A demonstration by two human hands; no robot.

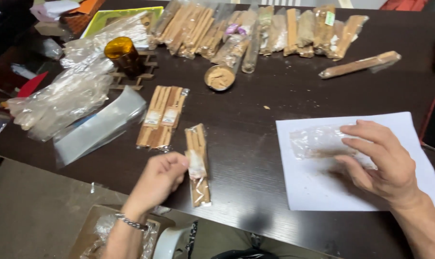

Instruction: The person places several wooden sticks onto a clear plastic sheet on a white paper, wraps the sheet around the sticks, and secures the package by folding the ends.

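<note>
From my head camera, looking down on the dark table (255, 139): my left hand (158, 180) has its fingers curled, thumb and forefinger pinched on the edge of a clear packet of brown sticks (197, 163) that lies flat near the table's front edge. My right hand (382, 163) rests on the white paper sheet (323, 192), fingers spread and half bent over a crinkled clear bag (320, 142) with a smear of brown powder in it — touching it, pressing it down rather than gripping it. Just beyond the left hand lie two more labelled stick packets (162, 115), then a flat empty plastic sleeve (100, 127), an amber glass (124, 55) on a wooden trivet, a small tin of brown powder (219, 77), and a long row of wrapped stick bundles (255, 31) along the far edge. I judge I am mid-packing — one packet being set down or taken up, the powder bag held steady. Any next move calls for a firmer pinch on the slippery wrap, and a light touch on the powder bag.
</note>
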